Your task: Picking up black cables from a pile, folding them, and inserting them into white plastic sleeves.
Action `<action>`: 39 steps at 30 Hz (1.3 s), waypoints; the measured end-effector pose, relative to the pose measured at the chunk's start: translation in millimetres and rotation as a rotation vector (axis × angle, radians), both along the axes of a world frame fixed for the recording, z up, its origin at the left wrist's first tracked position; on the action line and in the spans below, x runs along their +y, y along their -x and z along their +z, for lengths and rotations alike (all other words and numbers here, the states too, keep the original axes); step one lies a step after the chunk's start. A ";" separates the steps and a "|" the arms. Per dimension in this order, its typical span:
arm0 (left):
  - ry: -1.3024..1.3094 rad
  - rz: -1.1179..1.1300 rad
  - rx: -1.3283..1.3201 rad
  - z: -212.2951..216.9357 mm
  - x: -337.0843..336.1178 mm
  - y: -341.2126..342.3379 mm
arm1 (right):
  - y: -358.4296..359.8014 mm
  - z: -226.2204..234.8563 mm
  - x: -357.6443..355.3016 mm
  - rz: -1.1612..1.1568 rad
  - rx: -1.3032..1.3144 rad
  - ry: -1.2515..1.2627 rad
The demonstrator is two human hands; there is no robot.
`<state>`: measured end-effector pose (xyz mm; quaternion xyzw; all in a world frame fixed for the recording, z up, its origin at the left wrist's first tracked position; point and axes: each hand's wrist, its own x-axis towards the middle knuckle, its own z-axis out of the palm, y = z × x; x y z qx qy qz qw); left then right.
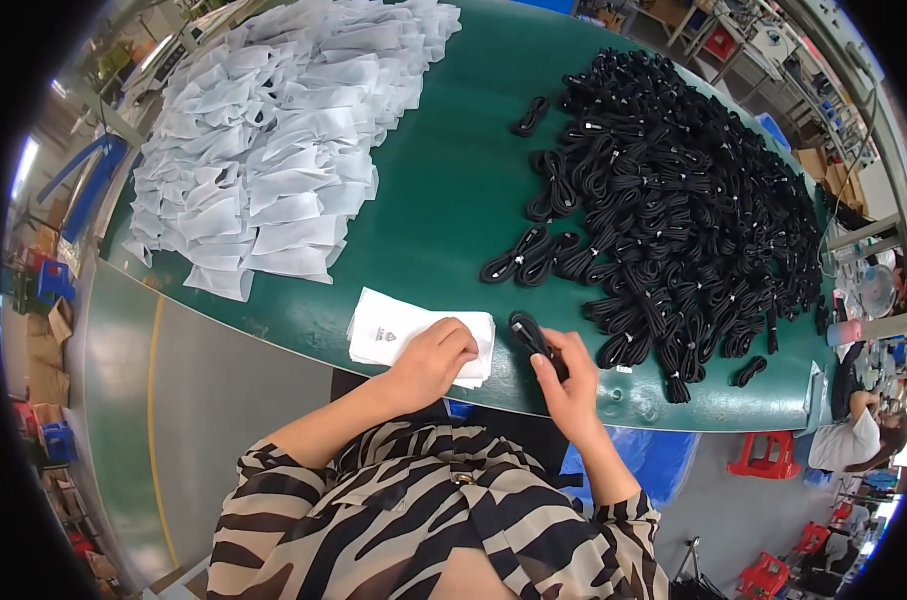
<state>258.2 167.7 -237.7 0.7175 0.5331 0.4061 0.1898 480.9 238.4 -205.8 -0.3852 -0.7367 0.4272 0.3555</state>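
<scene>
A small stack of flat white bags [373,325] with a dark printed mark lies at the table's near edge. My left hand [435,362] rests on its right part, fingers curled and pressed together; what the fingertips grip, if anything, is hidden. Just right of the stack, my right hand [570,380] holds a coiled black cable [529,334] between thumb and fingers, its far end tilted toward the stack. A large heap of similar black cable bundles [673,190] spreads over the table's right side. On the far left lies a broad pile of whitish filled bags [303,150].
The green table [443,170] has a curved-looking near edge in front of me. A few cable bundles [530,255] lie apart from the heap. Red stools [763,455] and a seated person [858,435] are at the right. A blue plastic sheet [653,460] hangs below the table.
</scene>
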 end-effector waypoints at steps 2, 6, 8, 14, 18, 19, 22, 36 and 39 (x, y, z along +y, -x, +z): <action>0.097 0.037 -0.107 2.4 -0.4 -0.3 | 0.1 -0.2 -3.9 0.021 -0.102 -0.293; 0.191 0.085 -0.225 9.5 0.0 -1.0 | -8.0 4.5 -9.4 0.173 -0.335 -0.546; 0.213 0.098 -0.257 11.2 0.8 -0.6 | -10.4 2.5 -5.5 0.193 -0.357 -0.611; 0.043 -0.031 -0.187 13.8 6.5 1.0 | -8.1 8.2 -1.0 0.324 -0.338 -0.460; -0.081 -0.097 -0.075 23.8 11.6 0.9 | 1.7 -14.8 -8.2 0.148 -0.008 0.307; -0.099 -0.104 -0.045 27.2 13.0 0.9 | 3.6 -17.2 -8.5 0.060 0.134 0.605; -0.129 -0.053 -0.041 34.1 19.0 3.4 | 17.3 -11.3 -0.9 0.155 0.039 0.114; -0.054 0.128 -0.788 80.6 78.2 70.5 | 59.7 -27.8 96.5 0.055 -0.610 -0.847; 0.047 0.235 -0.355 78.3 86.0 74.8 | 46.0 -21.8 102.4 0.093 -0.612 -0.759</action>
